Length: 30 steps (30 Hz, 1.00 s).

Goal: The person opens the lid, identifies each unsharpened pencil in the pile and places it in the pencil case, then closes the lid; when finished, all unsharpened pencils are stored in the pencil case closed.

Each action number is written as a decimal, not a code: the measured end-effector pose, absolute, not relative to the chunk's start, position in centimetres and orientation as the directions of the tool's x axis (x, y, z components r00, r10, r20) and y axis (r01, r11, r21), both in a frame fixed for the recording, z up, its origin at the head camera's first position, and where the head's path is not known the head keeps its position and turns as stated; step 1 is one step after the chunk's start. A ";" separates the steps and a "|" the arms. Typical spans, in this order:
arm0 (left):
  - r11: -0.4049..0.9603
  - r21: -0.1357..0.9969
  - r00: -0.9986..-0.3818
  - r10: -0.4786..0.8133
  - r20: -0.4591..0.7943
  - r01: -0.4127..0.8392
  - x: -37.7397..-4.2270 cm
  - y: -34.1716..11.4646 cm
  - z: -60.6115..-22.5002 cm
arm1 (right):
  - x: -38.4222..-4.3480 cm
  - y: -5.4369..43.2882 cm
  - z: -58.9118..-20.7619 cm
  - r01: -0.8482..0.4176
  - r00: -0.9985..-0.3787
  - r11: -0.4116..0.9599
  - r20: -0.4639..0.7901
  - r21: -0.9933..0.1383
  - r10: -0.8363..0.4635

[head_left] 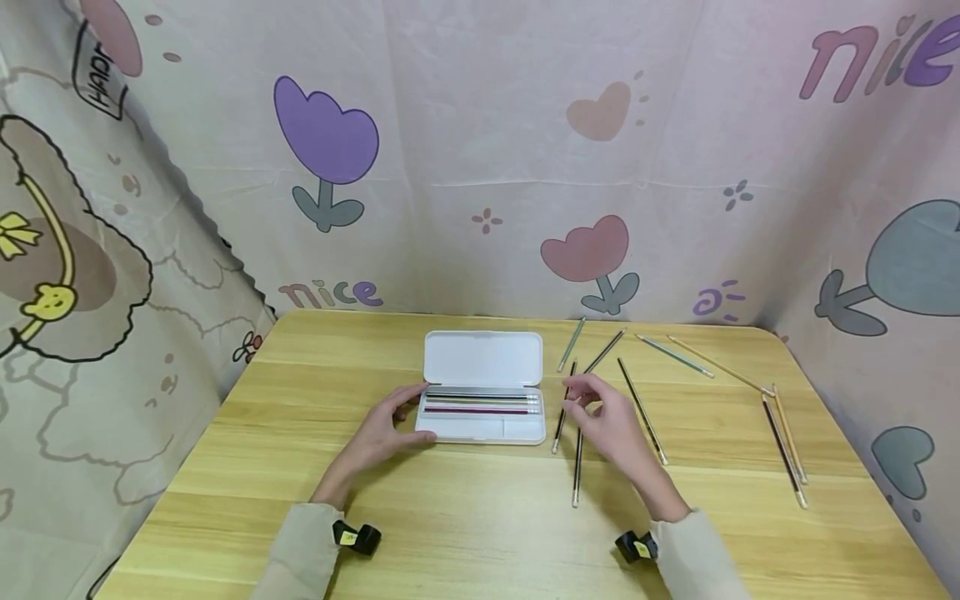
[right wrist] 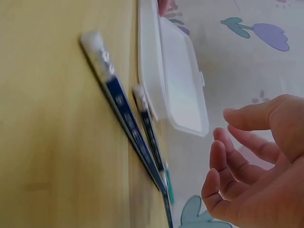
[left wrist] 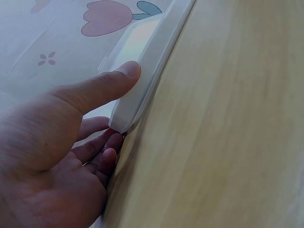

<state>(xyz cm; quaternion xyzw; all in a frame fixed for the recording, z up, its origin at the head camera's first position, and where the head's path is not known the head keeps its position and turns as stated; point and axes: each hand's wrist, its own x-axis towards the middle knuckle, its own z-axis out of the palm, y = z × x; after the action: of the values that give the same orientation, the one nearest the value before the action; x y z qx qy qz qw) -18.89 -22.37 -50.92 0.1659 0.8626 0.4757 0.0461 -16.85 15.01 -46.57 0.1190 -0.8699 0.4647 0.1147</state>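
A white pencil case [head_left: 482, 358] lies with its lid raised, several pencils [head_left: 480, 410] side by side inside. My left hand [head_left: 384, 432] holds the case's left end. In the left wrist view its thumb [left wrist: 109, 85] lies on the front wall [left wrist: 142, 80], and the fingers bend round the corner. To the right of the case hovers my right hand [head_left: 606, 418], fingers loosely bent and nothing between them. Below it are a dark pencil [head_left: 559, 429] beside the case and a longer dark pencil [head_left: 577, 475]; their rubber ends show in the right wrist view.
Right of my right hand lies another dark pencil [head_left: 642, 408]. Farther back are green pencils [head_left: 572, 345] and a yellow one [head_left: 720, 364]. A dark pencil [head_left: 783, 454] and a yellow pencil [head_left: 790, 433] lie near the right edge. A patterned curtain [head_left: 465, 167] borders the wooden table [head_left: 247, 467].
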 end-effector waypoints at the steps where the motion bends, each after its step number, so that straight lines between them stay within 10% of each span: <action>1: 0.492 0.836 -0.941 0.330 0.079 0.243 -18.9 -22.4 -50.9 | -16.7 15.4 -46.6 -0.311 -0.945 0.549 0.316 -0.775 -0.089; 30: 0.479 0.839 -0.936 0.340 0.094 0.259 -19.1 -22.5 -51.2 | -16.1 25.6 -48.1 -0.007 -1.000 0.759 -0.009 -0.652 -0.017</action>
<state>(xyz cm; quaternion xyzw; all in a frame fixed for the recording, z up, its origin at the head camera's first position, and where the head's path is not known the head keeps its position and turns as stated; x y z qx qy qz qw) -19.10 -22.51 -51.22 0.1743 0.8590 0.4795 0.0424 -16.13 25.64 -48.12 0.0062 -0.9377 0.3474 -0.0073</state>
